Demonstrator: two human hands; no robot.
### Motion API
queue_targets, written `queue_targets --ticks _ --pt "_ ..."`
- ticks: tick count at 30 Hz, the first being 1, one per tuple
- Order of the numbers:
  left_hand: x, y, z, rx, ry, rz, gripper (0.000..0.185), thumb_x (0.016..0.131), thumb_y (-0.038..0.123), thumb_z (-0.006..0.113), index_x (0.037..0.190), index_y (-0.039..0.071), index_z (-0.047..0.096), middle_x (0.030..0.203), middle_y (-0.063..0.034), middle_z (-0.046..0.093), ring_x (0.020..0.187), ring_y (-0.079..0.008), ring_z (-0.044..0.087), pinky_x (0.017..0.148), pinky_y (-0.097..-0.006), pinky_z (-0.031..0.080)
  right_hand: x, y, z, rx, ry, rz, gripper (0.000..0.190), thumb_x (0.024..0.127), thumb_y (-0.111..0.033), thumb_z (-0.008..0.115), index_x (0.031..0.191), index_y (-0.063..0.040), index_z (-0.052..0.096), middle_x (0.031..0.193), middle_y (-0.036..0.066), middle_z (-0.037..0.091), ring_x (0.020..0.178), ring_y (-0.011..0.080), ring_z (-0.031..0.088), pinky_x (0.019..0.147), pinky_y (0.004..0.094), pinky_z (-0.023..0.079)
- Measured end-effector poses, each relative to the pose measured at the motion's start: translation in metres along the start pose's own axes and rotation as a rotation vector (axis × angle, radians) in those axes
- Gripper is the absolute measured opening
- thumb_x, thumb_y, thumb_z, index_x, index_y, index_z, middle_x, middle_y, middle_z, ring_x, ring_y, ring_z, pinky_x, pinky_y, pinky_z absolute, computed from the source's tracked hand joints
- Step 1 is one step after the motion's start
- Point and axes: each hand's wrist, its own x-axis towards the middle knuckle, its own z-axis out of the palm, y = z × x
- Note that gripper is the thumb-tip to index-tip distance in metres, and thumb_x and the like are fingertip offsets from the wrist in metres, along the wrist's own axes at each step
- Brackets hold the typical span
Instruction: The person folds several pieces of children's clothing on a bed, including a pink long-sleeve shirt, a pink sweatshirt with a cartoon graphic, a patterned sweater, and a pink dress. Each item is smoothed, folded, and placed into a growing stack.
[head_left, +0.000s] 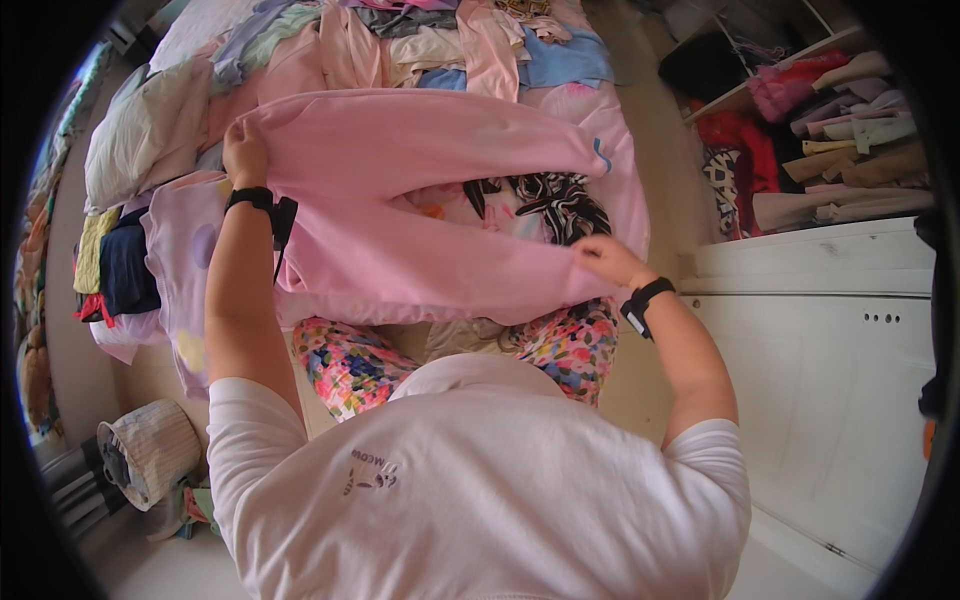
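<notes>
A pair of pink sweatpants (360, 157) lies spread across the bed, waist to the left and legs to the right, with a small blue mark near the far leg's end. My left hand (245, 154) grips the far corner of the waist. Near the cuff of the closer leg, my right hand (611, 259) has its fingers closed on the fabric; it is slightly blurred. Between the two legs shows a black and white patterned cloth (562, 206), lying on the pink bed cover (634, 187).
Many garments (427, 49) lie along the far side of the bed. A white pillow or bundle (150, 135) and folded clothes (131, 259) are at the left. On the right stands a white cabinet (810, 360) below shelves of clothes. A basket (154, 450) sits lower left.
</notes>
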Motion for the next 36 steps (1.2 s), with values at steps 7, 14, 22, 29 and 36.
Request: queue_targets --ticks 7,14,22,29,36 --pt "-0.094 -0.023 -0.033 0.62 -0.455 -0.062 0.098 0.078 0.067 0.06 0.138 -0.007 0.036 0.13 -0.0328 0.051 0.121 -0.0442 0.051 0.1 -0.0463 0.043 0.03 0.001 -0.012 -0.143 0.217 0.092 0.021 0.09 -0.021 0.058 0.092 0.0 0.062 0.085 0.015 0.066 0.078 0.0309 0.062 0.072 0.0358 0.048" --pt "-0.119 -0.027 -0.08 0.615 -0.764 -0.168 0.065 0.08 0.051 0.064 0.118 -0.001 0.056 0.11 -0.0273 0.064 0.106 -0.0376 0.062 0.09 -0.0414 0.048 0.039 0.005 -0.03 -0.099 -0.048 0.378 0.023 0.088 -0.023 0.057 0.092 -0.002 0.065 0.074 0.009 0.062 0.068 0.0169 0.054 0.061 0.0347 0.046" --pt "-0.111 -0.024 -0.102 0.456 -0.43 -0.249 0.063 0.081 0.046 0.063 0.115 -0.007 0.056 0.109 -0.0269 0.064 0.107 -0.0353 0.063 0.088 -0.0391 0.049 0.011 -0.003 -0.02 -0.685 0.444 0.244 0.038 0.078 -0.024 0.066 0.113 -0.013 0.056 0.116 0.009 0.06 0.112 0.0321 0.055 0.09 0.0463 0.046" --pt "-0.14 -0.059 -0.125 0.259 -0.918 -0.604 0.039 0.08 0.035 0.065 0.091 -0.002 0.065 0.075 -0.0073 0.064 0.066 -0.0176 0.06 0.061 -0.03 0.048 -0.004 0.051 -0.011 -0.487 0.73 0.485 0.052 0.075 -0.039 0.066 0.113 -0.005 0.053 0.114 0.018 0.061 0.104 0.0358 0.059 0.087 0.0452 0.048" --pt "-0.144 -0.083 -0.129 0.2 -0.913 -0.48 0.024 0.086 0.024 0.06 0.088 0.002 0.067 0.076 -0.0049 0.064 0.069 -0.0164 0.061 0.058 -0.031 0.047 -0.015 0.098 -0.042 0.045 0.453 0.708 0.041 0.073 -0.031 0.065 0.093 0.005 0.062 0.081 0.019 0.066 0.079 0.0296 0.065 0.071 0.0387 0.05"
